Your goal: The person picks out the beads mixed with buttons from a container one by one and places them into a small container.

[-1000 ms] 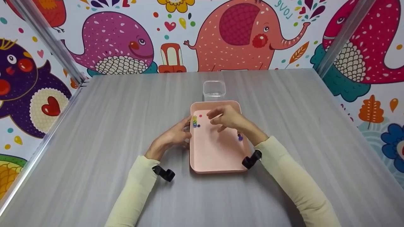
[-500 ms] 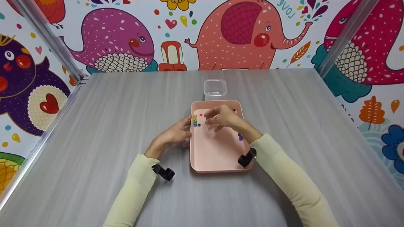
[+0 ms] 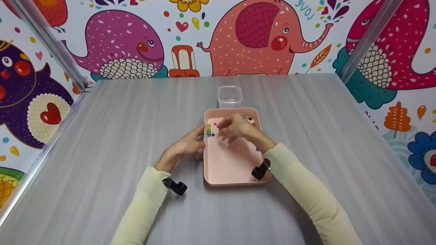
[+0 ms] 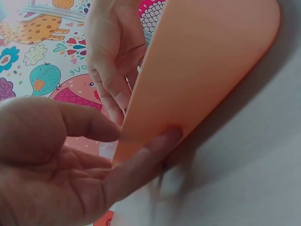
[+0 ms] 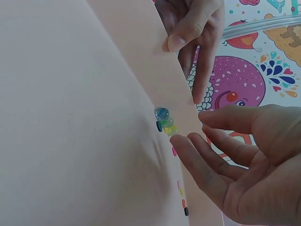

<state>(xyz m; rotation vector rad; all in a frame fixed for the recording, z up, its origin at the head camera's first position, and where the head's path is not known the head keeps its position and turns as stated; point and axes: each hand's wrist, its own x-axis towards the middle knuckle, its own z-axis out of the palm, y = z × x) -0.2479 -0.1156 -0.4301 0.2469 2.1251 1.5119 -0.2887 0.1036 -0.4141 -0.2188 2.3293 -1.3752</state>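
A shallow pink tray (image 3: 231, 170) lies lengthwise before me. My left hand (image 3: 186, 145) rests against its left wall from outside; in the left wrist view its fingertips touch that wall. My right hand (image 3: 236, 127) hovers over the tray's far half with fingers loosely bent. In the right wrist view its thumb and fingertips (image 5: 178, 140) are apart, with nothing visible between them. Just beyond those fingertips, clear blue, green and yellow beads (image 5: 168, 121) line the left wall. Beside them lie a small dark blue disc (image 5: 159, 126) and a pink one (image 5: 174, 151).
Several small beads (image 3: 248, 117) sit in the tray's far right corner, and a blue bead (image 3: 258, 148) lies by the right wall, partly behind my right arm. A clear square container (image 3: 230, 94) stands behind the tray on the grey table (image 3: 143, 112). Printed panels border the table.
My right hand has shifted left, closer to the row of clear beads, uncovering the beads in the far right corner. My left hand stays against the tray wall.
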